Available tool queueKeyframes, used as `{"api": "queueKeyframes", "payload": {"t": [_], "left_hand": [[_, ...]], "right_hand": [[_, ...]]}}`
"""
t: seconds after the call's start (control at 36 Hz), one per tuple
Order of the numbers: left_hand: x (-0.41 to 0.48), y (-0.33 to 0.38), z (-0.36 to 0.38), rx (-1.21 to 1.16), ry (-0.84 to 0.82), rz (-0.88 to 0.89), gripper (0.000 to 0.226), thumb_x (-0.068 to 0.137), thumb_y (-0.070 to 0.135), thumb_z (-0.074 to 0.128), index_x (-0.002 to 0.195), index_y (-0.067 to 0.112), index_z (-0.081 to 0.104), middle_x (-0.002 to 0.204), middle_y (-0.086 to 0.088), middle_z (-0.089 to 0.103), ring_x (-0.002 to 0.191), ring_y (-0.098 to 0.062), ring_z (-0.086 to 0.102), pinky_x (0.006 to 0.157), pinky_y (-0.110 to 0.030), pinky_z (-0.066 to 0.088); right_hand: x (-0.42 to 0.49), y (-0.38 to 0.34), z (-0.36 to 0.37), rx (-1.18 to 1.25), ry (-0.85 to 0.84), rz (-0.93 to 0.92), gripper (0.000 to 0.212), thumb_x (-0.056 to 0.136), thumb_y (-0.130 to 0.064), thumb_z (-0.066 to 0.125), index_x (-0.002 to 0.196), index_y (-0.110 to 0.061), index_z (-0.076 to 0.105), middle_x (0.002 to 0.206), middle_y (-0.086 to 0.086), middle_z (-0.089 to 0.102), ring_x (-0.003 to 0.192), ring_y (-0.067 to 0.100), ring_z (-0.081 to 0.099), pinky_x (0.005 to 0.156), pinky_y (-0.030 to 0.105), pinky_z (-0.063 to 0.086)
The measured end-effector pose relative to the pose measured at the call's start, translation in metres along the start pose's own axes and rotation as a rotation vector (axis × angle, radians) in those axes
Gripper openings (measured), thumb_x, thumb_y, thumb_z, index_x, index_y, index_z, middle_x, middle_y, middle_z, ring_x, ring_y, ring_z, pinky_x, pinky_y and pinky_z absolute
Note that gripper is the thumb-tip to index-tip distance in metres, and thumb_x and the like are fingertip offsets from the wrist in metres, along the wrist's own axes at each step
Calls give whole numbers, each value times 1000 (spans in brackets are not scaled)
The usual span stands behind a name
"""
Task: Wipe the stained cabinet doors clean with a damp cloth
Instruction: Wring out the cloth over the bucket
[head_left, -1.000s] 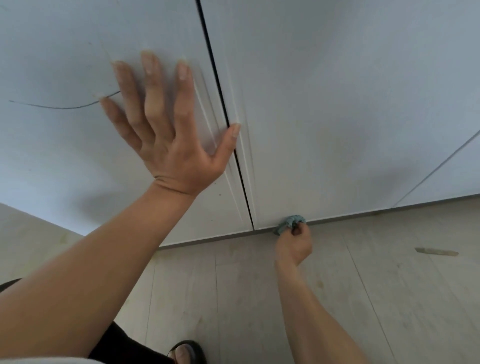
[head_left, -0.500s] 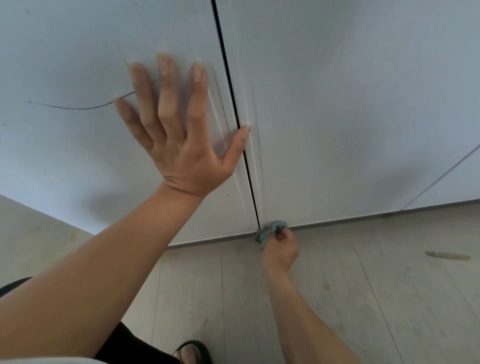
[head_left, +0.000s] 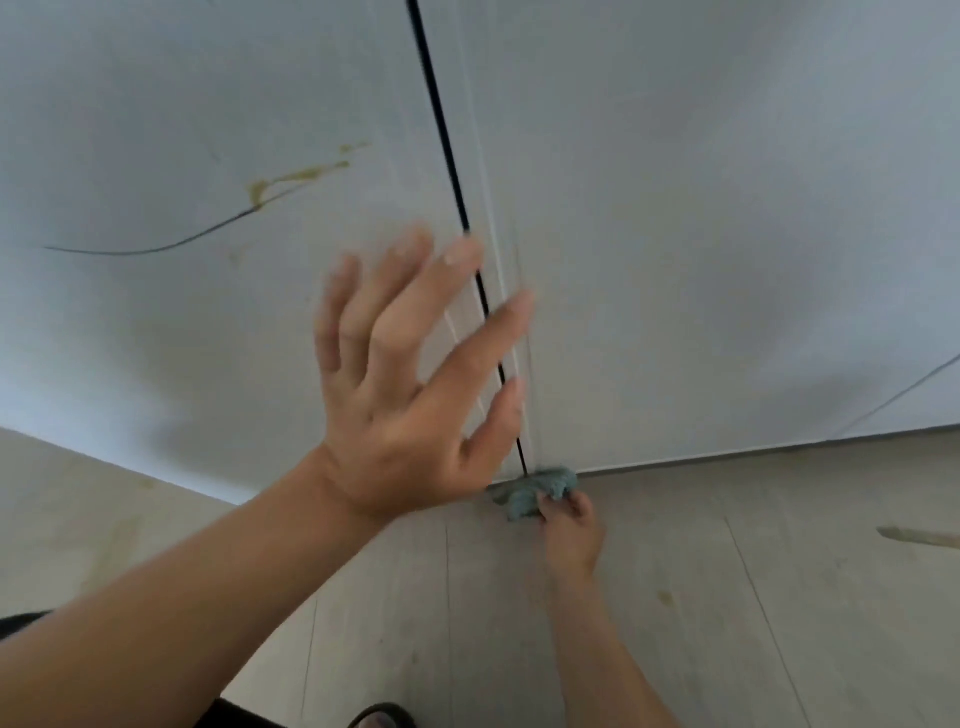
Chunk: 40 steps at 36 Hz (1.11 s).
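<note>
Two white cabinet doors meet at a dark vertical gap. The left door (head_left: 156, 130) carries a yellow-brown stain (head_left: 296, 179) and a thin dark curved line (head_left: 145, 249). The right door (head_left: 701, 208) looks plain. My left hand (head_left: 410, 395) is spread, fingers apart, in front of the lower part of the gap, blurred by motion. My right hand (head_left: 569, 530) grips a crumpled blue-green cloth (head_left: 530, 491) pressed at the bottom of the doors, right where the gap meets the floor.
Pale wood-look floor (head_left: 727, 597) runs along the base of the doors. A yellowish smear (head_left: 919, 535) lies on the floor at the right edge. My sandalled foot (head_left: 382, 717) shows at the bottom. A side panel (head_left: 78, 519) stands at the left.
My left hand has slid down and to the right off the upper left door, uncovering the yellow-brown stain. My right hand has carried the cloth leftward along the doors' bottom edge to the gap.
</note>
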<state>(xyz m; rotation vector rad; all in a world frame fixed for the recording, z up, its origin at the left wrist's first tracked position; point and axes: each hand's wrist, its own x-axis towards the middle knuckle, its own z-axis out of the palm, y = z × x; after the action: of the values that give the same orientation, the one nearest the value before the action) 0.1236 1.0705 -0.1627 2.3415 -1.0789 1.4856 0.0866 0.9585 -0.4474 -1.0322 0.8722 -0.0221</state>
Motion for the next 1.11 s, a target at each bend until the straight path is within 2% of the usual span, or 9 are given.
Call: {"api": "queueKeyframes", "payload": {"t": [0.08, 0.17, 0.28, 0.39, 0.53, 0.61, 0.75, 0.86, 1.11], "left_hand": [[-28, 3, -3, -251, -125, 37, 33, 80, 12, 69, 111, 10, 78, 124, -15, 66, 113, -33, 67, 89, -45, 53], [-57, 4, -6, -372, -328, -173, 18, 88, 13, 64, 97, 9, 79, 100, -9, 76, 84, -27, 72, 72, -37, 56], [-52, 10, -40, -453, -627, -1022, 15, 96, 18, 65, 92, 29, 74, 88, 13, 72, 78, 0, 67, 68, -20, 53], [24, 0, -116, -749, -845, -1782, 20, 99, 14, 68, 100, 34, 73, 103, 7, 75, 98, -10, 71, 83, -31, 56], [124, -36, -215, -1231, -784, -2244, 22, 93, 21, 75, 113, 11, 74, 114, -15, 73, 96, -26, 69, 82, -39, 54], [189, -75, -298, -1397, -722, -2316, 45, 76, 27, 76, 117, 9, 70, 112, -13, 71, 99, -28, 67, 86, -42, 52], [243, -142, -418, -1499, -584, -2301, 38, 73, 14, 80, 107, 7, 67, 106, -17, 69, 92, -29, 67, 86, -45, 55], [260, -189, -482, -1437, -572, -2214, 34, 78, 14, 78, 107, 2, 65, 96, -16, 70, 81, -24, 68, 75, -34, 59], [178, -322, -642, -1302, -266, -2265, 3, 97, 4, 67, 97, 5, 65, 88, -9, 73, 79, -18, 70, 78, -31, 60]], "right_hand": [[3, -13, -30, 96, -188, 231, 21, 91, 14, 57, 99, -4, 66, 89, 11, 73, 82, 24, 65, 66, 26, 57], [-28, -57, -51, 205, -268, 404, 31, 78, 16, 53, 99, -5, 63, 90, 15, 71, 80, 27, 68, 75, 37, 54], [-97, -150, -49, 224, -319, 471, 41, 67, 15, 50, 103, 0, 61, 95, 21, 72, 82, 33, 71, 78, 44, 60], [-207, -253, -5, 108, -401, 562, 61, 52, 14, 73, 111, 4, 60, 111, 29, 65, 98, 44, 65, 87, 56, 56], [-326, -344, 59, -19, -476, 580, 55, 69, 22, 46, 121, 10, 57, 117, 35, 64, 105, 48, 64, 100, 65, 49], [-411, -400, 101, -6, -523, 586, 52, 73, 22, 42, 123, 14, 55, 121, 36, 62, 107, 47, 63, 102, 65, 48], [-532, -460, 173, -20, -642, 610, 52, 77, 20, 37, 123, 7, 58, 130, 34, 60, 116, 45, 59, 90, 58, 56], [-605, -478, 224, 20, -727, 594, 57, 66, 4, 65, 122, 1, 59, 126, 32, 60, 113, 43, 60, 98, 61, 50], [-740, -384, 385, -121, -709, 514, 26, 98, -15, 54, 116, -1, 65, 120, 21, 65, 104, 35, 69, 91, 49, 59]]}}
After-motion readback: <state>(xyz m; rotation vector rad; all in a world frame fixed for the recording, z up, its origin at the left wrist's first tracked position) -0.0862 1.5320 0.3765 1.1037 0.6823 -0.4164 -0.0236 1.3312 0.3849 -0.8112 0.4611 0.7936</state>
